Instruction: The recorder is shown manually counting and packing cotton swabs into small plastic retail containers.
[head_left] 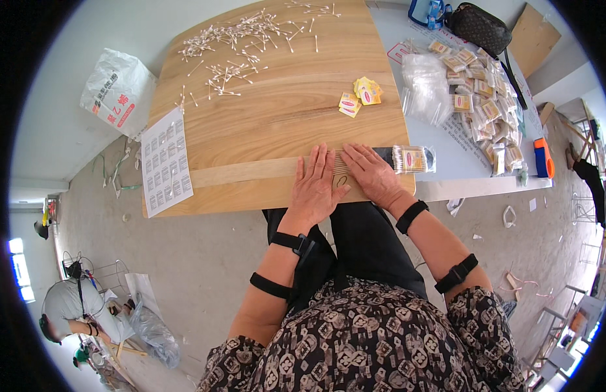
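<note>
My left hand (314,191) lies flat near the table's front edge, its fingers stretched out and pointing away from me. My right hand (376,175) rests beside it, also flat and angled to the left. Between the two, a row of cotton swabs (341,164) lies side by side, partly covered by my fingers. Just right of my right hand, a clear bag of cotton swabs with a yellow label card (411,159) sits across the table's right edge. Farther back lie several loose yellow cards (367,91). Loose cotton swabs (234,34) are scattered at the far left.
A printed sheet (167,163) hangs over the wooden table's left edge. On the grey side table are empty clear bags (425,85), a heap of filled packets (486,108), an orange and blue tape dispenser (544,158) and a brown handbag (479,29). Another person (81,307) is at lower left.
</note>
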The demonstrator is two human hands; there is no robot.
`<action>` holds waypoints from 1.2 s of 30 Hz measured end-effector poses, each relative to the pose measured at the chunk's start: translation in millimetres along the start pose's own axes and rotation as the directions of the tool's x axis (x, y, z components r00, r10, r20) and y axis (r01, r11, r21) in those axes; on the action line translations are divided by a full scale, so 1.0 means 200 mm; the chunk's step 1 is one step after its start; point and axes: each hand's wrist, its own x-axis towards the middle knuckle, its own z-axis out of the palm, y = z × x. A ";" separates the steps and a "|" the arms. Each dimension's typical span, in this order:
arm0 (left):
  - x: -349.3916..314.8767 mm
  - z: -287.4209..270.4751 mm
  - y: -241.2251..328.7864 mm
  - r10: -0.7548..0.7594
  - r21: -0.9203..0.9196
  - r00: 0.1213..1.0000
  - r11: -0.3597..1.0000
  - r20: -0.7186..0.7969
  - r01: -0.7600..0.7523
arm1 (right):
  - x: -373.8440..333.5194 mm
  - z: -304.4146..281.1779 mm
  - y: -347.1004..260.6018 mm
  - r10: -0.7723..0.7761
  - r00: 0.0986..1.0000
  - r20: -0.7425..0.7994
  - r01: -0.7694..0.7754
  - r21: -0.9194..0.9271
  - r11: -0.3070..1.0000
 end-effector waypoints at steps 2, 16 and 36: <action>0.00 0.00 0.00 0.001 0.021 1.000 1.000 -0.001 -0.001 | 0.00 0.00 -0.01 0.001 1.000 -0.001 -0.001 -0.001 1.000; 0.00 0.01 0.00 0.013 0.050 0.999 0.999 0.029 -0.014 | -0.04 -0.03 -0.07 0.110 0.978 0.177 -0.107 -0.024 0.994; 0.18 0.15 0.35 0.114 0.035 0.993 0.993 0.038 -0.115 | -0.42 -0.20 0.23 0.578 0.814 0.061 -0.580 0.023 0.814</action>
